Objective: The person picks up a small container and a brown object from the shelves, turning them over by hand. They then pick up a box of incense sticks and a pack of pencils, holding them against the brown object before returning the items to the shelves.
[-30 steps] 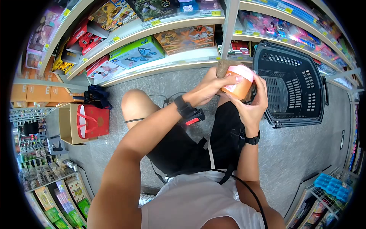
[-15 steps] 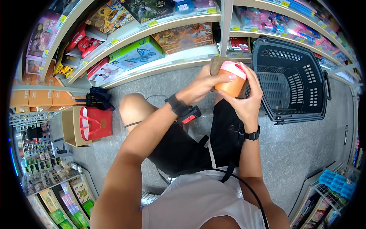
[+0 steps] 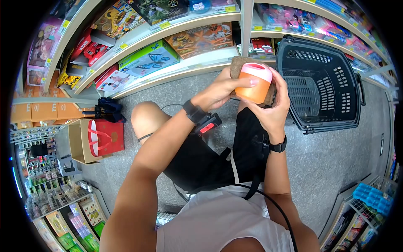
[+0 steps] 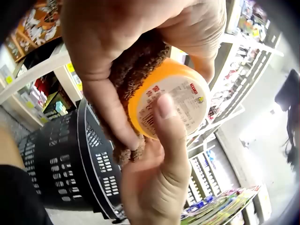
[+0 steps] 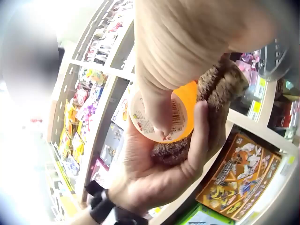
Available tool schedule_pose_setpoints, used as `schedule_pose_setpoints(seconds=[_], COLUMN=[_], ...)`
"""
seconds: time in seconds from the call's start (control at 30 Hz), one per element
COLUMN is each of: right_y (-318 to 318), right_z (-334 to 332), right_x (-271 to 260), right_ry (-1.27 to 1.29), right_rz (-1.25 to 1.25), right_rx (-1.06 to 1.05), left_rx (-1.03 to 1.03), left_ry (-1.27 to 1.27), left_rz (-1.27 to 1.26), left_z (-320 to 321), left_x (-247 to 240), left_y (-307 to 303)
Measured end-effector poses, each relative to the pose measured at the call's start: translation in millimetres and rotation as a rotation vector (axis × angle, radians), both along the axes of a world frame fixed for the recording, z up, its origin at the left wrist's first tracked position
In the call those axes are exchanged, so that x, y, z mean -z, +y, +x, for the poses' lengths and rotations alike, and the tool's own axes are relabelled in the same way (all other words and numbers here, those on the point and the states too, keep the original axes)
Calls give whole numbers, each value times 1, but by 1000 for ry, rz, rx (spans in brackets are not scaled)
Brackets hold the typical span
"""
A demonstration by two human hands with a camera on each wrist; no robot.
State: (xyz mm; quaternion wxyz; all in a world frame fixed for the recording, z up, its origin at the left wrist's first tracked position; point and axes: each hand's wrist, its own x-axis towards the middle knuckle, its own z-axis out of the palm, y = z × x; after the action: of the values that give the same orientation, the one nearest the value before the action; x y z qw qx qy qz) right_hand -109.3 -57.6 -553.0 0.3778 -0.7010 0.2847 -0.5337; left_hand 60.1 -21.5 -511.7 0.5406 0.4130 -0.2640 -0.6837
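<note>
Turned since the earliest frame, its top recess showing, the orange pink-topped container [image 3: 257, 90] sits at upper centre against brown plush [image 3: 238, 67]; we see fingers of the left hand [image 3: 221, 90] clasping both, those of the right hand [image 3: 273, 112] curled round the container. Uneven loosening could drop it to the floor [image 3: 323, 176].

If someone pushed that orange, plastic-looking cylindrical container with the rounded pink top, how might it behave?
The orange container would probably feel stiff: its round wall shows no dents while held. Laid on that curved side, it might roll. Standing on its flat, labelled end, it would likely sit steadier.
</note>
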Motion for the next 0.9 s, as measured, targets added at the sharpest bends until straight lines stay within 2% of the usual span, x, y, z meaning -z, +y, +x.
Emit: schedule_pose_setpoints(seconds=[0.07,0.1,0.17,0.2,0.23,0.3,0.33,0.4,0.53,0.6,0.7,0.73,0.77,0.8,0.83,0.9], right_y=[0,0,-1,0,0,-1,-1,0,2,1,6,5,5,6,6,0], right_z=[-6,-5,-4,-5,-6,-8,-7,-5,-9,-10,-7,-8,-8,-8,-9,-8], right_x=[1,2,4,2,1,-2,-5,-10,-5,-3,-6,-3,-4,-7,-10,-13], right_ry=[204,205,337,338,339,243,242,64,123,390,431,352,351,243,136,101], right_rz=[-112,-111,-282,-248,-248,-213,-210,-117,-110,-232,-197,-128,-127,-124,-121,-182], right_rx=[90,89,175,162,163,98,97,24,63,155,162,128,130,134,138,113], left_rx=[22,21,-96,-105,-104,25,25,50,77,-24,-30,-30,14,57,59,120], left_ry=[-329,-328,-650,-666,-665,-391,-393,-83,-91,-678,-773,-773,-586,-398,-398,-124], left_rz=[-244,-242,-438,-452,-453,-235,-232,-61,-35,-410,-416,-416,-351,-284,-284,-65], left_z=[-2,-4,-8,-9,-8,-4,-2,-1,-4,-7,-7,-8,-7,-8,-7,-4], left_x=[4,7,13,13,12,7,3,-3,4,15,18,15,11,4,-3,-13], left_y=[-5,-6,-7,-7,-7,-5,-3,-1,-6,-12,-13,-12,-11,-10,-9,-6])
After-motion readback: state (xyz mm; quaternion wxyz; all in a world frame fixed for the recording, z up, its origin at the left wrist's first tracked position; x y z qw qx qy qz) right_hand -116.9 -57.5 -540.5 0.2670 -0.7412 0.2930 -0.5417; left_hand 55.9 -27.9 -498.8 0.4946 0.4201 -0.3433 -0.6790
